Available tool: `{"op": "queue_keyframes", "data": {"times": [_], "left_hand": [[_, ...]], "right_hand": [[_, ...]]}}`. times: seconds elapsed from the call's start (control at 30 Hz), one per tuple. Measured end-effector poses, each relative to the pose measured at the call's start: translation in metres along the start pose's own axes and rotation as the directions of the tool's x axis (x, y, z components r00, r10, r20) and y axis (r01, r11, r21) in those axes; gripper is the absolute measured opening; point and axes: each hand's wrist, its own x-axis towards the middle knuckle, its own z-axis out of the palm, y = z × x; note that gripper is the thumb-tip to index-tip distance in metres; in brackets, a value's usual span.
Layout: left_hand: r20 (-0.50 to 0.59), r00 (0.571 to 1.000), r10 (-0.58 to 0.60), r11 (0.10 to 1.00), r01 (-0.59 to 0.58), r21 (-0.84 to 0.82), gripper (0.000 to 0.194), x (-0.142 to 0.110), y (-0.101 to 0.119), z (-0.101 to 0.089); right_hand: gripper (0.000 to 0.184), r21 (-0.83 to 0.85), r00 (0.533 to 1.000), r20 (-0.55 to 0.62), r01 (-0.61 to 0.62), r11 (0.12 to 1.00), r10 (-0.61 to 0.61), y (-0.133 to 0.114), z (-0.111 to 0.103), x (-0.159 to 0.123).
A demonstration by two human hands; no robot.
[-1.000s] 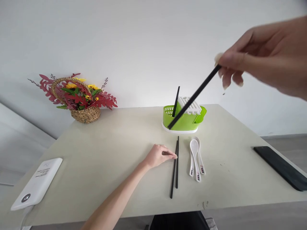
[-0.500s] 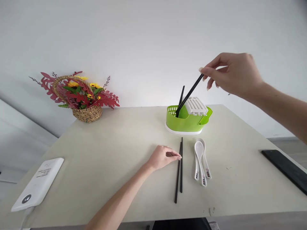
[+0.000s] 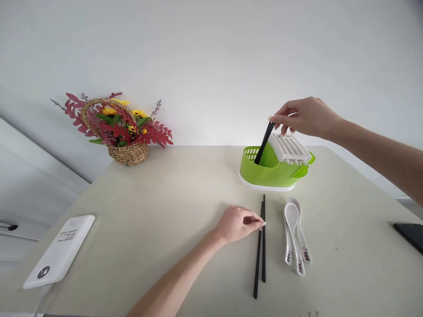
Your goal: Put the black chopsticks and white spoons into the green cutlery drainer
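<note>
My right hand (image 3: 306, 116) pinches the top end of a black chopstick (image 3: 264, 143) whose lower end stands inside the green cutlery holder (image 3: 264, 174) at the back of the table, beside another black chopstick. The holder has a white slotted lid (image 3: 291, 149). My left hand (image 3: 239, 223) rests on the table with fingers curled, its fingertips touching a pair of black chopsticks (image 3: 261, 246) that lie flat. Two white ceramic spoons (image 3: 294, 233) lie just right of that pair.
A wicker basket of red leaves and sunflowers (image 3: 120, 127) stands at the back left against the wall. A white power bank (image 3: 61, 251) lies at the left edge. A dark flat object (image 3: 410, 235) sits at the right edge of the beige table (image 3: 165, 211).
My right hand moved down and away toward the holder, lowering the chopstick until its tip went inside next to the other one. My left hand stayed by the lying pair.
</note>
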Motion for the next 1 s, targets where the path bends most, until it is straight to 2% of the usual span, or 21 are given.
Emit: {"op": "queue_keyframes", "data": {"times": [0.1,0.2,0.27,0.43,0.6,0.7,0.8,0.9,1.0], "left_hand": [[-0.003,1.0,0.028,0.999,-0.028,0.032,0.015,0.001,-0.003,0.002],[-0.013,0.999,0.046,0.997,-0.045,0.065,0.014,0.001,-0.005,0.004],[-0.017,0.999,0.048,0.997,-0.047,0.069,0.014,0.002,-0.005,0.004],[-0.014,1.0,0.013,1.0,-0.013,0.026,0.016,0.001,-0.005,0.003],[-0.003,1.0,-0.007,1.0,0.007,0.009,0.016,0.001,-0.004,0.002],[0.005,1.0,-0.018,1.0,0.018,-0.003,0.017,0.001,-0.003,0.001],[0.007,1.0,-0.021,1.0,0.021,0.0,0.017,0.001,-0.003,0.0],[0.001,1.0,-0.019,1.0,0.019,0.01,0.017,0.001,-0.002,-0.001],[0.0,1.0,-0.024,1.0,0.024,0.013,0.018,0.002,-0.001,-0.002]], "right_hand": [[0.038,-0.01,0.995,0.039,0.089,0.996,-0.088,0.005,0.006,0.01],[0.041,-0.041,0.996,0.068,0.053,0.998,-0.05,0.009,0.01,0.019],[0.041,-0.066,0.997,0.073,0.029,0.997,-0.024,0.011,0.011,0.023],[0.032,-0.054,0.991,0.047,0.13,0.99,-0.128,0.02,0.017,0.032],[0.024,-0.026,0.998,-0.017,0.056,0.998,-0.057,0.02,0.019,0.033],[0.021,-0.02,0.993,-0.077,0.084,0.996,-0.085,0.009,0.014,0.022],[0.022,-0.102,0.984,-0.125,0.115,0.988,-0.128,-0.01,0.007,0.003],[0.025,-0.275,0.978,-0.095,0.153,0.949,-0.185,-0.027,0.003,-0.021],[0.027,-0.479,0.964,0.013,0.239,0.845,-0.266,-0.038,0.006,-0.047]]}}
